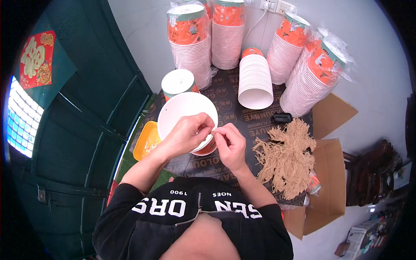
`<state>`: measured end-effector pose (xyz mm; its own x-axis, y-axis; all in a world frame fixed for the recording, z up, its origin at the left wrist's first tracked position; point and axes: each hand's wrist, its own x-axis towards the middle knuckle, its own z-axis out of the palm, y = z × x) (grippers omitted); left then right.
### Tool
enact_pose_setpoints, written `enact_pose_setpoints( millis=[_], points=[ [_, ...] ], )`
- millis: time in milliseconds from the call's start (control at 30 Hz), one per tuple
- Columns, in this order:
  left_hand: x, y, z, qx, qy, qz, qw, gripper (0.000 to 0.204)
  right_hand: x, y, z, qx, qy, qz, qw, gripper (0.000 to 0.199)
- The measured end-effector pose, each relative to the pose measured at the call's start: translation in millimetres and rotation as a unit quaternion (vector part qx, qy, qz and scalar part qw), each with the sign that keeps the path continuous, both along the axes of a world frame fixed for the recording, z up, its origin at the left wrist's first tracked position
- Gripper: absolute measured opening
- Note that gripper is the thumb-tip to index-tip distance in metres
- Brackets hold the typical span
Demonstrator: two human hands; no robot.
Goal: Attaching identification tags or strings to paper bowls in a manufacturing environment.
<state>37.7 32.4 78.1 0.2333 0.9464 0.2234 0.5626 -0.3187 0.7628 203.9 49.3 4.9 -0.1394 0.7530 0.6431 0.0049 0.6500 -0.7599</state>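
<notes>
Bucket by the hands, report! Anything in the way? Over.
Left hand, right hand: close together by bucket, pinch too small to read. Bucket: mouth open, white inside. Twine: off right, not in the way.

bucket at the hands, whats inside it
Inside the bucket, plain white wall with one small dark spot toward its left rim shows. The left hand covers part of the interior; anything behind it cannot be seen.

We see a smooth, papery white bucket (177, 112), glossy plastic wrap (346, 74), rough fibrous cords (286, 158) and a matt cardboard box (327, 184).
</notes>
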Motion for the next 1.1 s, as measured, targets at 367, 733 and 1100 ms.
enact_pose_setpoints(
  millis=[367, 733, 1100],
  points=[
    [1, -6, -5, -0.002, -0.037, -0.028, 0.999, 0.011, 2, -2, -5, -0.237, 0.13, 0.139, 0.953, 0.012],
    [1, -6, -11, -0.012, -0.039, 0.006, 0.999, 0.007, 14, -4, -2, -0.116, 0.018, 0.007, 0.993, 0.008],
    [-2, -10, -16, -0.049, -0.042, 0.0, 0.998, 0.005, 35, 8, -21, -0.058, 0.071, 0.099, 0.991, 0.021]
  ],
)
